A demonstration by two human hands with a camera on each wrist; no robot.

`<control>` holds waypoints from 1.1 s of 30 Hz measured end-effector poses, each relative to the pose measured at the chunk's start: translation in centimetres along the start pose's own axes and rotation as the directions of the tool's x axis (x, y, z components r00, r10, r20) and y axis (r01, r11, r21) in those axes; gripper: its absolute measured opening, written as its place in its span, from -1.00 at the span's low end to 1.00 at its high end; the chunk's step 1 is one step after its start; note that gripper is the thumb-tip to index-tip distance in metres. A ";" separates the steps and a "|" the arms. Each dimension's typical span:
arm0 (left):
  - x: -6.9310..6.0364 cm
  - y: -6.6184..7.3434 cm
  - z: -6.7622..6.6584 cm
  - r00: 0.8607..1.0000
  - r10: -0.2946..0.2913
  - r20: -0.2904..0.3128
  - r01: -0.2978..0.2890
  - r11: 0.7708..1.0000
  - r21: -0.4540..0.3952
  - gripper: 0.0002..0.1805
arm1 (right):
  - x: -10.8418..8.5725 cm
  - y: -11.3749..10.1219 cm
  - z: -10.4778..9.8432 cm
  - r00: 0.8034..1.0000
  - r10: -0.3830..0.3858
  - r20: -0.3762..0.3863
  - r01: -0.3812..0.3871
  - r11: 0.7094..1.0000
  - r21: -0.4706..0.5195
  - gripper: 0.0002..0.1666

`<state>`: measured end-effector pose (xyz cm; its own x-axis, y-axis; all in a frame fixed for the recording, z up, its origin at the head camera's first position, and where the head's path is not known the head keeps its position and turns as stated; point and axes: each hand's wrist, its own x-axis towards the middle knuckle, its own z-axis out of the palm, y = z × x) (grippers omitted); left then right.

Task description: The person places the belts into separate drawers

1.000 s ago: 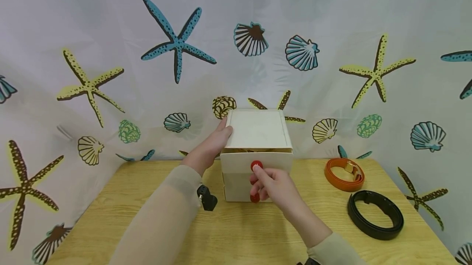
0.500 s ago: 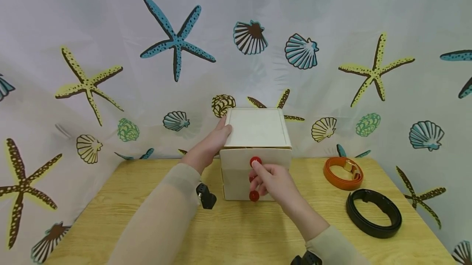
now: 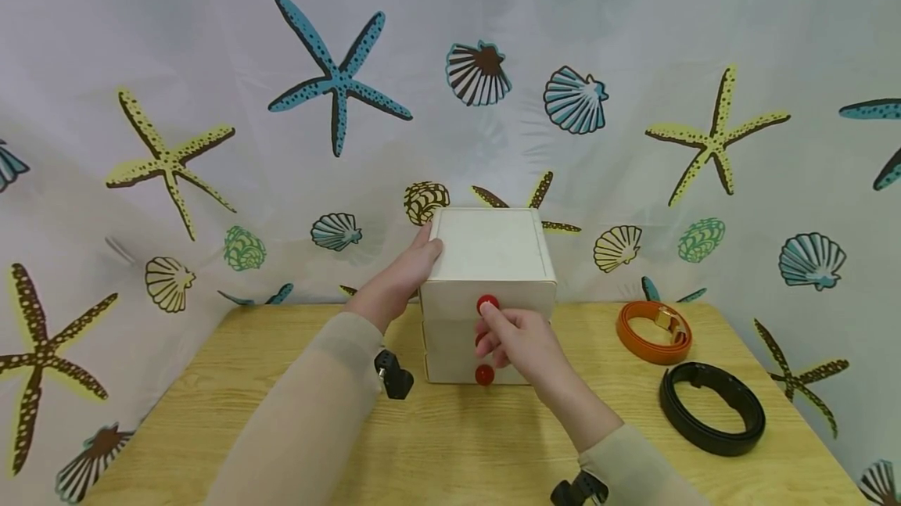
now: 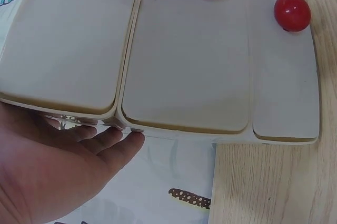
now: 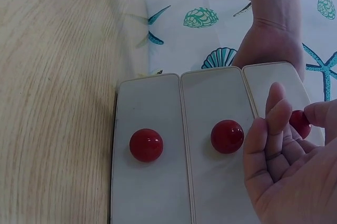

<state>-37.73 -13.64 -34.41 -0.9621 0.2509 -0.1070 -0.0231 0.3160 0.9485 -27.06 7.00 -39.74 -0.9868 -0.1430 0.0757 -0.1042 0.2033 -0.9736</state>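
A small white drawer box [image 3: 493, 246] with three stacked drawers and round red knobs stands on the table. My left hand [image 3: 403, 275] rests against its left side, thumb near the top edge; in the left wrist view its straight fingers lie along that side. At the front, my right hand [image 3: 524, 342] pinches the top drawer's knob [image 5: 300, 123] with the thumb, the other fingers loosely bent. The middle knob [image 5: 227, 136] and bottom knob [image 5: 146, 145] are free. All three drawer fronts look flush with the box, and what is inside is hidden.
To the right on the wooden table [image 3: 211, 412] lie a coiled orange belt [image 3: 649, 351] with a gold buckle and a coiled black belt [image 3: 725, 443]. Behind the box hangs a white curtain [image 3: 436, 130] printed with starfish and shells.
The top drawer has slid back into the box with my right hand on its knob, and the gap under the box top has gone. My left hand has stayed in place.
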 end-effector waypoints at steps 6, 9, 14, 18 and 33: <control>-0.1 0.0 0.0 1.000 0.009 -0.006 -0.009 1.000 -0.004 -0.22 | 0.3 0.1 0.1 1.000 0.012 -0.002 -0.012 1.000 0.006 -0.39; -0.2 0.1 0.2 1.000 0.010 -0.006 -0.010 1.000 -0.009 -0.22 | 0.3 0.1 0.0 1.000 0.016 -0.010 -0.016 1.000 0.005 -0.40; 0.0 0.1 0.5 1.000 0.002 0.002 -0.002 1.000 -0.025 -0.22 | 0.2 0.0 -0.2 0.999 0.025 -0.025 -0.025 1.000 0.003 -0.41; 0.1 0.1 0.6 1.000 -0.008 -0.004 0.008 0.999 -0.047 -0.22 | 0.3 0.0 -0.1 1.000 0.024 -0.020 -0.024 1.000 0.008 -0.40; -0.4 0.2 0.5 1.000 -0.017 -0.018 0.015 0.996 -0.092 -0.21 | 0.3 -0.3 0.2 0.999 0.024 -0.036 -0.024 1.000 -0.007 -0.40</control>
<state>-37.23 -13.23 -34.29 -0.9663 0.2290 -0.1177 -0.0626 0.2346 0.9701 -27.34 6.69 -39.48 -0.9929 -0.1030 0.0598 -0.0808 0.2135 -0.9736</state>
